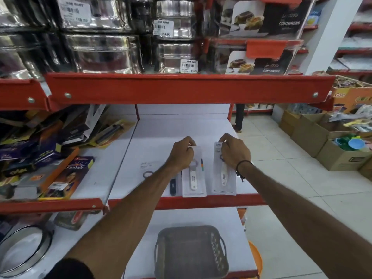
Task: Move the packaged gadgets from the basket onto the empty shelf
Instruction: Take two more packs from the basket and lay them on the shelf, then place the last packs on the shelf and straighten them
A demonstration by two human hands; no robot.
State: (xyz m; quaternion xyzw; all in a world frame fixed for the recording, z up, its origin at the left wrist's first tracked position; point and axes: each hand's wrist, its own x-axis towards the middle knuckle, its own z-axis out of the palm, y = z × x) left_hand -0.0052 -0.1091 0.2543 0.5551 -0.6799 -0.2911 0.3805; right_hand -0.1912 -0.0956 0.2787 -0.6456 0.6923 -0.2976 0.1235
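Observation:
Three packaged gadgets lie on the white shelf (pixel 161 133). The left pack (pixel 148 168), with a dark-handled opener, is partly hidden by my left forearm. My left hand (pixel 182 153) pinches the top edge of the middle pack (pixel 194 182), which holds a white opener. My right hand (pixel 234 151) grips the top of the right pack (pixel 224 178), also a white opener, flat on the shelf near the right end. The grey plastic basket (pixel 191 252) stands on the lower shelf; I see nothing inside it.
A red shelf lip (pixel 181 202) runs along the front edge. Boxed goods (pixel 60 164) are piled on the neighbouring shelf at left. Steel tins (pixel 104 53) fill the shelf above. Cardboard boxes (pixel 330 137) line the tiled aisle at right.

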